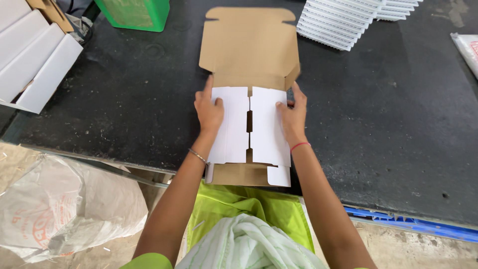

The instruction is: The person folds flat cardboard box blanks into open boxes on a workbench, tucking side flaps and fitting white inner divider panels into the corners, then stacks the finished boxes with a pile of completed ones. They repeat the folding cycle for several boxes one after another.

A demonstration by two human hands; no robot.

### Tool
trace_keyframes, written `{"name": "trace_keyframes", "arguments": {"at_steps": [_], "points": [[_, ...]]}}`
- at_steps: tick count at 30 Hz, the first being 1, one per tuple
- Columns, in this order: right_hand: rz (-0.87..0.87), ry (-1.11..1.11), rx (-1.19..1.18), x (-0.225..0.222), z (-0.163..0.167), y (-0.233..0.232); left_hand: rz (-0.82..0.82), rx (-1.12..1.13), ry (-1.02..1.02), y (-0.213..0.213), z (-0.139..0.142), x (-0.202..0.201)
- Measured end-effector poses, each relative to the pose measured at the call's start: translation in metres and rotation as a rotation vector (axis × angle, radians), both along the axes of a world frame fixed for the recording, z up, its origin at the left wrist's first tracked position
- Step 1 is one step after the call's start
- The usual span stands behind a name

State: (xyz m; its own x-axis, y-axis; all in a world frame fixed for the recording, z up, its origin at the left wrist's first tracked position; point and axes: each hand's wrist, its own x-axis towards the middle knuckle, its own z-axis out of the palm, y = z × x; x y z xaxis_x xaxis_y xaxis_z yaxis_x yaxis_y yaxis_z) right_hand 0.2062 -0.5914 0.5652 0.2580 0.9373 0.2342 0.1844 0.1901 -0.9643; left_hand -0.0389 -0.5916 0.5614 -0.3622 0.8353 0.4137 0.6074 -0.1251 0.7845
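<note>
My left hand (209, 112) lay flat, fingers spread, pressing the left white flap of the cardboard box (249, 99) in the middle of the black table (124, 109). My right hand (293, 117) pressed the right flap the same way. Both side flaps were folded in; the brown lid was still open behind.

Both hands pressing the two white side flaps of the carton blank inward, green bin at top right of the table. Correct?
Not quite: the head view shows the green bin at top left. The left hand and right hand do press the white flaps inward.
</note>
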Motion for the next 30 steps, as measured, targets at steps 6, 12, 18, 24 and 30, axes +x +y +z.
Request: {"name": "trace_keyframes", "arguments": {"at_steps": [6, 12, 18, 24, 30], "points": [[-0.084, -0.873, 0.112, -0.013, 0.001, -0.005, 0.007, -0.165, 0.440, -0.013, 0.016, 0.009], [-0.080, -1.146, 0.281, -0.018, 0.015, -0.008, -0.103, 0.093, 0.700, -0.014, 0.020, 0.004], [0.107, -1.014, 0.244, -0.014, 0.045, 0.011, -0.233, 0.032, 0.580, 0.000, 0.031, -0.003], [0.219, -0.950, 0.080, -0.002, 0.065, 0.039, -0.265, -0.091, 0.437, 0.021, 0.054, -0.009], [0.273, -0.862, -0.202, 0.018, 0.061, 0.071, -0.284, -0.165, 0.365, 0.045, 0.061, -0.013]]}}
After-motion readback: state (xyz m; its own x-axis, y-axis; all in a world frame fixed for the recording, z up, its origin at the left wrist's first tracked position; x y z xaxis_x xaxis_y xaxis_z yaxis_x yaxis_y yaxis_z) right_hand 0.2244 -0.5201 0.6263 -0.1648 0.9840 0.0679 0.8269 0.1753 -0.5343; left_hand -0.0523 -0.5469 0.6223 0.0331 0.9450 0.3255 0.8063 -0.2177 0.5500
